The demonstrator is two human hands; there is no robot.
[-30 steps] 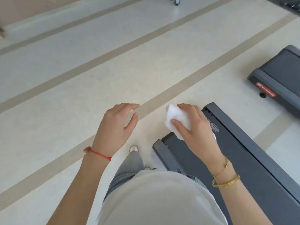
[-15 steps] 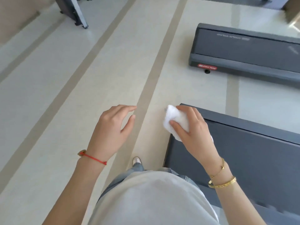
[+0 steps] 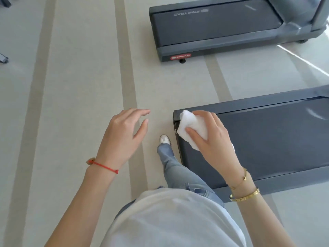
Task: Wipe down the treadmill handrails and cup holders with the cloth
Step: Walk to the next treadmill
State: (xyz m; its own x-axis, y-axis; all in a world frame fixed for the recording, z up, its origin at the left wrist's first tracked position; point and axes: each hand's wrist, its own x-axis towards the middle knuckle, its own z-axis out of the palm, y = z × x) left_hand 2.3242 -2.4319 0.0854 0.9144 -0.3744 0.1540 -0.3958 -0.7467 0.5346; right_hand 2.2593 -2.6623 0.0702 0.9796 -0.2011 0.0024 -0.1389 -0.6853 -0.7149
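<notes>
Our right grip point(image 3: 211, 138) clasps the folded white cloth point(image 3: 193, 128), held in the air above the rear corner of the near treadmill point(image 3: 267, 139). Our left grip point(image 3: 122, 138) hangs released over the pale striped floor point(image 3: 71, 104), fingers loosely spread. A second treadmill point(image 3: 222, 27) sits farther off.
</notes>
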